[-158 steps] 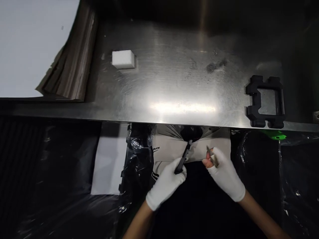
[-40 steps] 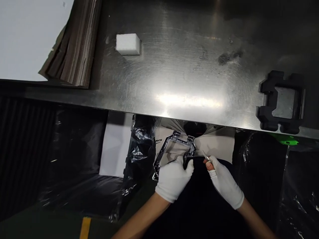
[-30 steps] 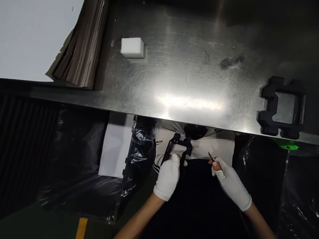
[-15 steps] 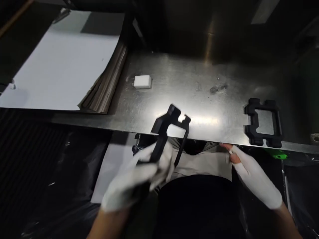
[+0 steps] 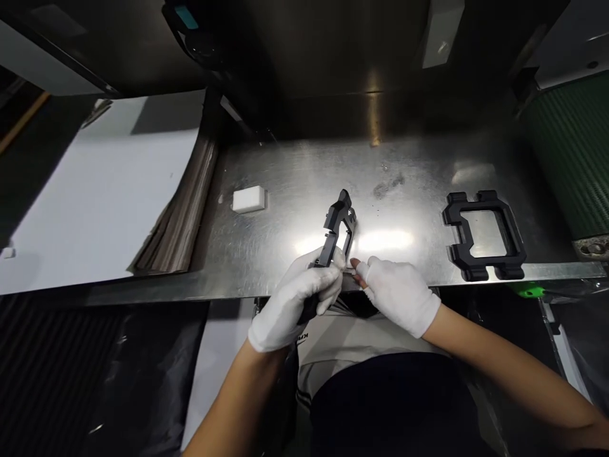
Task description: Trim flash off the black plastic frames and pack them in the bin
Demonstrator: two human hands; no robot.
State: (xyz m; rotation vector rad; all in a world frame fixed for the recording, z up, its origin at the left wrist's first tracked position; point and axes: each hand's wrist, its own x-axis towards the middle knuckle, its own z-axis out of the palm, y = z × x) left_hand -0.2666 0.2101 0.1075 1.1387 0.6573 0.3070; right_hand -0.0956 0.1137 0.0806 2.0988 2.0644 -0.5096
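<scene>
My left hand (image 5: 304, 292), in a white glove, is closed around the lower end of a black plastic frame (image 5: 329, 244). The frame stands tilted on edge, its notched end pointing up and away over the metal table. Close by on the right, my right hand (image 5: 397, 289) wears a white glove with bare thumb and fingertip showing. Its fingers are pinched together beside the frame's lower part; whatever they hold is too small to make out. A second black frame (image 5: 516, 244) of like shape lies flat on the table at the right.
A white block (image 5: 248, 199) sits on the metal table (image 5: 295, 171). At the left is a thick stack of sheets (image 5: 109, 171) with a white top. A green ribbed belt (image 5: 575, 146) stands at the right, and a bright green object (image 5: 529, 291) lies below the table edge.
My right hand has moved left to the held frame. My left hand has raised the frame slightly and turned it more edge-on. The camera view has shifted.
</scene>
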